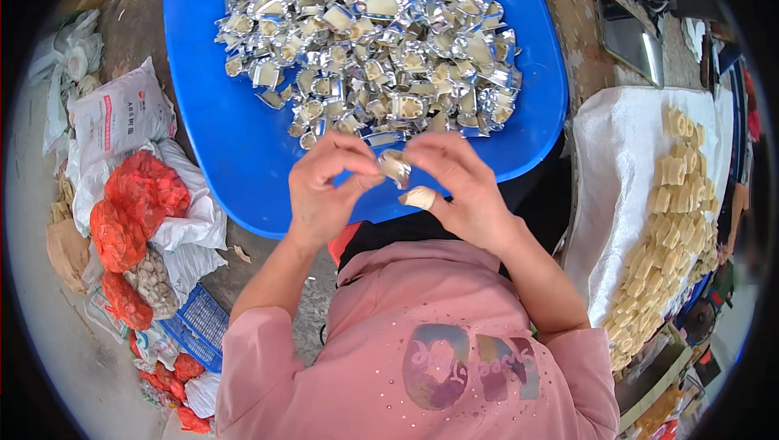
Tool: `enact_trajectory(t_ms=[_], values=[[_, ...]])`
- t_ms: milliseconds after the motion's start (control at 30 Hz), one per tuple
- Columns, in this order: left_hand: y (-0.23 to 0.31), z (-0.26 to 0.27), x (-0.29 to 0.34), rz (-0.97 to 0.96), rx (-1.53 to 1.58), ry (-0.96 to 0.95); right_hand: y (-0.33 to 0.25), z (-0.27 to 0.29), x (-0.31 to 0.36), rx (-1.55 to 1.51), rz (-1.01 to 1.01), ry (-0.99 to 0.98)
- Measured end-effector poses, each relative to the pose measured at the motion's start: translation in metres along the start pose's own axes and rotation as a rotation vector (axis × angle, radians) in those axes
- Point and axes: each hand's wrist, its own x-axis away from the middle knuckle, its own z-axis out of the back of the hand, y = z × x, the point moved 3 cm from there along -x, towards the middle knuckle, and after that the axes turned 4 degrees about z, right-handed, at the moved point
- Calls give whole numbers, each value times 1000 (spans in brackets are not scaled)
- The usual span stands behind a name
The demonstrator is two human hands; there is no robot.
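Between my two hands, just above the near rim of a blue plastic tub [195,107], is a small pale moulded piece with shiny silver foil on it [395,167]. My left hand [329,184] pinches its left side between thumb and fingertips. My right hand [466,188] has its fingertips at the piece's right side, with the thumb lower and bent toward it. A pale wrap [419,197] covers the tip of that thumb. Heaped in the tub are many similar foil-edged pieces [373,51], the nearest lying just beyond my fingers.
To the right, bare cream-coloured pieces [677,213] lie piled on a white woven sheet [600,164]. Left are a white printed sack [122,111], red plastic bags [146,197] and a blue basket [199,326]. A dark flat panel [629,38] stands at the upper right.
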Motion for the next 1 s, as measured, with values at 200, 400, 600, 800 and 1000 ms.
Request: enact_trajectory(t_ms=[200, 400, 600, 800, 1000], values=[[9, -18, 10, -142, 241, 53, -15, 7, 5, 28, 110, 94], [21, -25, 14, -317, 151, 74, -26, 15, 7, 65, 259, 158], [31, -28, 19, -417, 60, 95, -27, 17, 11, 33, 312, 162], [33, -31, 21, -375, 19, 106, -31, 18, 12, -5, 300, 161], [34, -36, 23, -361, -33, 129, -32, 13, 18, -39, 222, 206]])
